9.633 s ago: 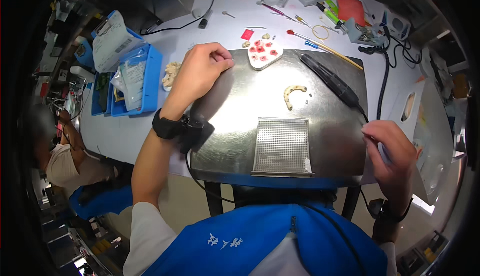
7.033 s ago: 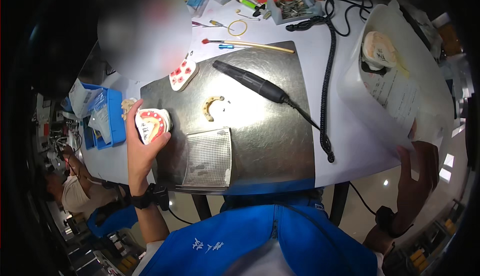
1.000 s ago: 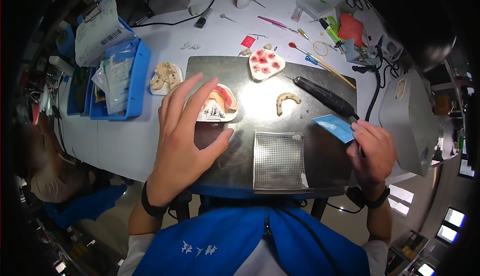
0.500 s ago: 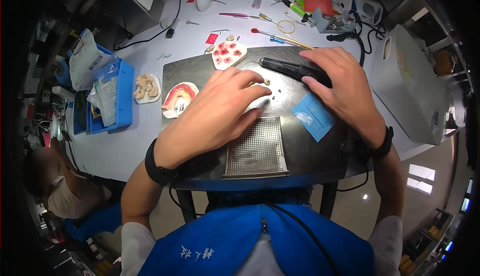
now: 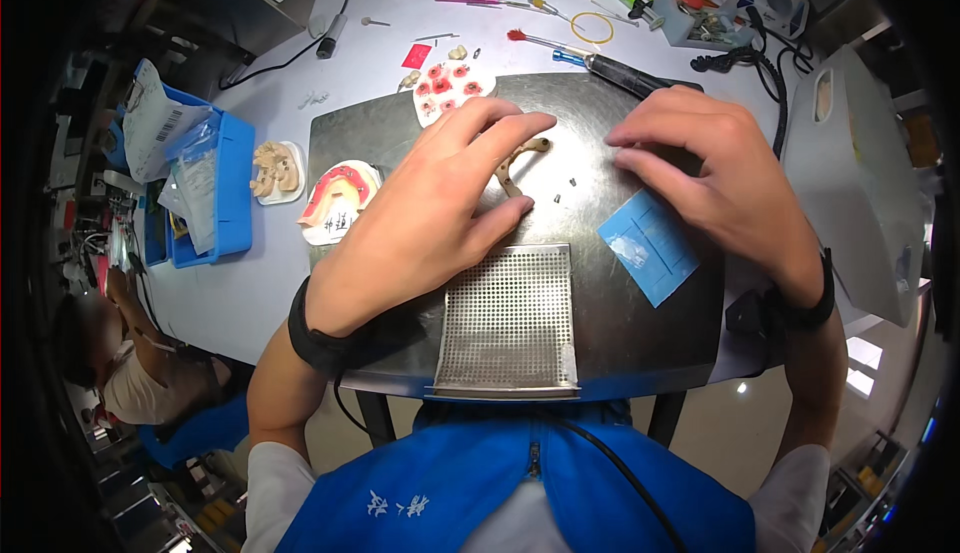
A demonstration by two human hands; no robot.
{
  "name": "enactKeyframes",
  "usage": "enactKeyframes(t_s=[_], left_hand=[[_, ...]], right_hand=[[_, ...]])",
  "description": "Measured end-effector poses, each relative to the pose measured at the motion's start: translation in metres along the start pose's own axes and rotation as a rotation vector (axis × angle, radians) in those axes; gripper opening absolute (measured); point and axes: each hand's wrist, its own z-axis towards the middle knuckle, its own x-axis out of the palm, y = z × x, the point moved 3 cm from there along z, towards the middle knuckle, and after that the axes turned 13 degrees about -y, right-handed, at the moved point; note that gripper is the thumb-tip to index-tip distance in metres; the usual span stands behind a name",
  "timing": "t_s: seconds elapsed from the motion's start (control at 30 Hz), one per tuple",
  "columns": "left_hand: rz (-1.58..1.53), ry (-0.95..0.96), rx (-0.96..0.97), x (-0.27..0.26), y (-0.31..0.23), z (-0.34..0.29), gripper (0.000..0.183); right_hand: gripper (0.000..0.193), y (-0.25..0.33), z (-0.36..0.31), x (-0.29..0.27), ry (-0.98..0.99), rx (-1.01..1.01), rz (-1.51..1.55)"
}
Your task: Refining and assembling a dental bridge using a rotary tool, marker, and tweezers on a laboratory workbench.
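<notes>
My left hand (image 5: 430,188) is over the dark metal bench board, its fingers apart. Between its index finger and thumb lies a small curved, tan-gold dental framework (image 5: 507,175) with dark holes, partly hidden by the fingers. Two tiny dark bits (image 5: 558,198) lie to its right. My right hand (image 5: 715,168) hovers over the board's right side, thumb and index slightly apart with nothing visible between them. Beyond it, a black handpiece (image 5: 630,77) lies at the board's far edge. A blue square sheet (image 5: 648,248) is below the right hand, and a perforated metal tray (image 5: 508,318) is at the near edge.
Dental models stand left of my hand: a pink-gummed one (image 5: 340,198) and a tan one (image 5: 275,171). A white base with red spots (image 5: 445,88) sits beyond. Blue bins (image 5: 236,188) are at left, a grey box (image 5: 850,188) at right. Brushes and tools (image 5: 550,41) lie farther back.
My right hand has let go of the black handpiece, which now lies farther back, and has drawn away from it. My left hand's fingers have spread, showing more of the framework.
</notes>
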Motion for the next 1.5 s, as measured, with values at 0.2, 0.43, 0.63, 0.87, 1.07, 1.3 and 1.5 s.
enactKeyframes(t_s=[0.2, 0.43, 0.63, 0.87, 1.07, 1.3, 1.5], left_hand=[[0.012, 0.028, 0.009, 0.005, -0.001, 0.003, 0.054], [-0.028, -0.01, 0.019, 0.014, 0.005, 0.003, 0.041], [-0.1, -0.022, -0.027, 0.014, 0.006, 0.005, 0.041], [-0.188, -0.119, 0.003, 0.016, 0.013, 0.002, 0.037], [-0.217, -0.131, 0.024, 0.009, 0.021, 0.005, 0.034], [-0.26, -0.129, 0.033, 0.009, 0.03, -0.003, 0.038], [-0.151, -0.111, 0.097, 0.011, 0.024, -0.004, 0.046]], right_hand=[[0.014, -0.005, -0.009, 0.032, 0.042, -0.104, 0.089], [0.012, -0.008, -0.01, 0.036, 0.035, -0.036, 0.108], [0.015, -0.005, -0.006, 0.022, 0.017, 0.158, 0.179], [0.034, -0.042, -0.006, -0.012, -0.226, 0.147, -0.237], [0.034, -0.049, -0.003, -0.025, -0.213, 0.236, -0.344], [0.03, -0.045, 0.043, -0.011, -0.266, 0.083, -0.348], [0.023, -0.091, 0.077, -0.003, -0.108, -0.143, -0.708]])
